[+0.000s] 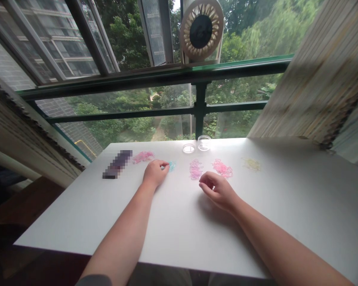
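Small piles of thin loops that look like rubber bands lie across the white table (116, 214). My left hand (155, 174) rests at the blue pile (172, 165), thumb and forefinger closed at its left edge; whatever they pinch is too small to make out. My right hand (220, 191) hovers over the table just in front of the purple pile (195, 170) and the bright pink pile (222, 168). Its fingers are curled in toward the thumb, and their tips show no clear object. Farther left is another pink pile (143, 157); to the right, a yellow pile (252, 164).
Near the table's back edge stand a clear round container (204, 143) and a clear round lid or shallow dish (188, 148). A blurred-out dark object (117, 164) lies at the left. Behind are a window railing (155, 77), a fan (201, 31) and curtains (298, 79).
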Demonstrator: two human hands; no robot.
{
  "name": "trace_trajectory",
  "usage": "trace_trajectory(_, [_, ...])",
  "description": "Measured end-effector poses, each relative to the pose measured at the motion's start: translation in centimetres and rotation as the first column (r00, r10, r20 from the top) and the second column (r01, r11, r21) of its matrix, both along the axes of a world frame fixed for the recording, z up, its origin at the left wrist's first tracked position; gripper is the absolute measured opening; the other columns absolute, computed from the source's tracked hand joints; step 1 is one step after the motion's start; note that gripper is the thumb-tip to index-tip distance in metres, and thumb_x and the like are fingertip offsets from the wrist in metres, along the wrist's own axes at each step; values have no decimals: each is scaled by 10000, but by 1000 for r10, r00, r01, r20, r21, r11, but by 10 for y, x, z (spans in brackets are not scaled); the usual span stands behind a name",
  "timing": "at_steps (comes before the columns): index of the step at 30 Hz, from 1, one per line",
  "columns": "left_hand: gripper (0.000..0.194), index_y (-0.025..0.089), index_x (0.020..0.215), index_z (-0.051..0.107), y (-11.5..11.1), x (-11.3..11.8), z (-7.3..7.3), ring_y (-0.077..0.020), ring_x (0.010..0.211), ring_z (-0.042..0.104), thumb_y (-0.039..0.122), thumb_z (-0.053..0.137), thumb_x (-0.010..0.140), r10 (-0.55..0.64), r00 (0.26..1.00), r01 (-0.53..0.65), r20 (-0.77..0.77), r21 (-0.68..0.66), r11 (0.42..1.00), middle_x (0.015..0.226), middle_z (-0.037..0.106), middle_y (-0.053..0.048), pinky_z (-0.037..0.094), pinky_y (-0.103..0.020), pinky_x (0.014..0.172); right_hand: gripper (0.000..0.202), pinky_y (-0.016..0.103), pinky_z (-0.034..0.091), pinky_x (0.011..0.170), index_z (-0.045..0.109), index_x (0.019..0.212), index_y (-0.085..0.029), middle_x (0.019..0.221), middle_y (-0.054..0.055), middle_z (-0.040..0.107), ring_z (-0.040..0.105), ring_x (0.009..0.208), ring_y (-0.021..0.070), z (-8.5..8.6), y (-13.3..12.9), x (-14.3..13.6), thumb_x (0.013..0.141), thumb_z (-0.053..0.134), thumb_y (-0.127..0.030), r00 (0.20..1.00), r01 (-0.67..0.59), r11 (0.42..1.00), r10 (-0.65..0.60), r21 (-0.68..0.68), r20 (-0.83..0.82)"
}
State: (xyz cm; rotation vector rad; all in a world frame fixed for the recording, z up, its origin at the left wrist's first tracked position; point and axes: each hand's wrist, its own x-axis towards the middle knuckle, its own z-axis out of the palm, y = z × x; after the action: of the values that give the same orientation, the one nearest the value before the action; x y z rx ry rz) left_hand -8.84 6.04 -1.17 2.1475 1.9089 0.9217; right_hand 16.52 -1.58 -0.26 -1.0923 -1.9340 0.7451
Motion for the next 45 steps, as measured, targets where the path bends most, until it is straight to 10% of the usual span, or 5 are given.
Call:
trace_trajectory(27, [330, 173, 986, 662, 3, -8, -1, -182, 880, 604, 97, 448, 747, -69, 984, 42, 165, 162, 986, 996, 653, -64, 478, -329, 869, 57, 227, 367, 527, 520, 731, -188, 634, -17, 508, 437, 557, 103, 3, -2, -1, 787, 511, -193, 1000, -27, 1000, 27, 8, 16])
trace_trajectory(45, [510, 153, 1132, 596, -5, 2, -4, -277, 1148, 515, 373, 665, 678, -13, 999, 14, 33, -29, 999, 1201, 594, -125, 350, -388, 1027, 88, 223, 342, 520, 528, 707, -182, 608, -17, 536, 452, 546, 101, 6, -8, -4, 789, 498, -196, 959, -164, 976, 191, -141, 208])
